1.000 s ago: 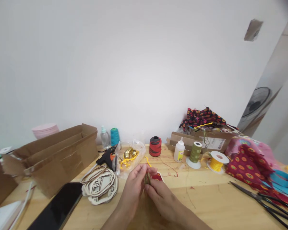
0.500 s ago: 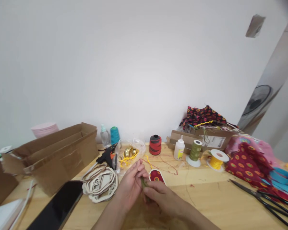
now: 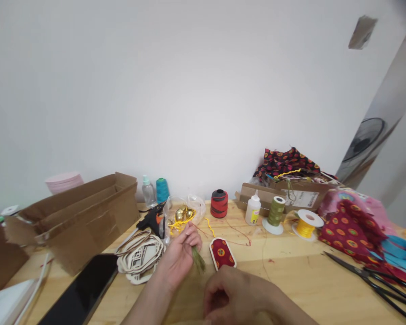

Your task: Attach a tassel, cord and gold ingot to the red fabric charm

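Observation:
My left hand is closed around the top of a small bundle of olive-green threads like a tassel, whose loose ends hang out below the fingers. Nearer to me, my right hand is curled with its fingertips turned down and away from view. Whatever those fingers pinch, if anything, is hidden. Just beyond the right hand, a wooden-framed piece of red patterned fabric lies flat, with a yellow cord at its top.
A cardboard box, a phone and stacked wooden cutouts lie left. Behind are gold bells and a red thread cone. A glue bottle, green spool, yellow spool and scissors lie right.
My hands have moved apart. The right hand has come back toward me and let the green tassel's loose end show. The framed fabric is now more exposed.

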`<state>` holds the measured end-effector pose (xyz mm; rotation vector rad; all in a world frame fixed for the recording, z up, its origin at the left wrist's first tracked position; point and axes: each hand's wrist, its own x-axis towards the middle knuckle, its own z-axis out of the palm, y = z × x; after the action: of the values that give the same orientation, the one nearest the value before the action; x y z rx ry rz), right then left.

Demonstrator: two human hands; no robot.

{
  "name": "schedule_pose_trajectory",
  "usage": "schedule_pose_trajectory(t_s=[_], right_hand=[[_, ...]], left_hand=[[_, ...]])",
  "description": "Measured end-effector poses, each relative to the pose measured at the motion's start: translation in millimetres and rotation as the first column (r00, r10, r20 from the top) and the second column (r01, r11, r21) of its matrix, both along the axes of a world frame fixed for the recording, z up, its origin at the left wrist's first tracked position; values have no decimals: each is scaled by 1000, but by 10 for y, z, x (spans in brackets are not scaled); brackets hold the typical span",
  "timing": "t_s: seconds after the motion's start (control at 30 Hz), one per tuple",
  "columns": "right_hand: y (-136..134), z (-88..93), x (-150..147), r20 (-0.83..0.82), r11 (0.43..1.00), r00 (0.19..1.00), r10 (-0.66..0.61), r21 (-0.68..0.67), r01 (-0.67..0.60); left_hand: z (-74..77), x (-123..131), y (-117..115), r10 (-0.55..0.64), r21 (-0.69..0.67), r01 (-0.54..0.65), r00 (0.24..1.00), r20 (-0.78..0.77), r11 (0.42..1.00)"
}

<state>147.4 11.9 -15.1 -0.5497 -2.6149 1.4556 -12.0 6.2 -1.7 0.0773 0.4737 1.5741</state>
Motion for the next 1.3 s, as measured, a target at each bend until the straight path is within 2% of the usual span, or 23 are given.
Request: schedule_pose_trajectory(t_s=[0.17, 0.33, 0.43, 0.5, 0.57, 0.7, 0.87, 1.17, 1.3], right_hand=[[30, -24, 17, -27, 999, 999, -45, 28, 46], [99, -30, -1, -156, 951, 958, -241, 159, 265], [148, -7, -17, -306, 867, 869, -389, 197, 457], [168, 24, -28, -405, 806, 776, -483, 141, 575], [172, 60, -40, -476, 779, 704, -527, 59, 624], [156, 94, -65, -574, 815, 680, -456, 37, 578], [181, 14, -87, -610, 874, 698, -374, 21, 486], [201, -6, -57, -507, 873, 736, -449, -72, 483], [190, -25, -61, -415, 851, 743, -524, -272, 449]], left_hand=[[0, 9, -15, -17, 31, 18, 999, -29, 999], [28, 65, -67, -26, 71, 35, 991, -128, 997], [53, 101, -106, -53, 124, 83, 973, -226, 989], [70, 122, -130, -98, 184, 152, 957, -274, 971], [87, 146, -153, -136, 223, 206, 946, -294, 953], [106, 204, -189, -192, 215, 281, 913, -361, 935], [103, 235, -196, -179, 192, 280, 890, -420, 940], [53, 201, -134, -97, 132, 205, 821, -563, 970], [15, 194, -116, -56, 110, 151, 802, -594, 982]])
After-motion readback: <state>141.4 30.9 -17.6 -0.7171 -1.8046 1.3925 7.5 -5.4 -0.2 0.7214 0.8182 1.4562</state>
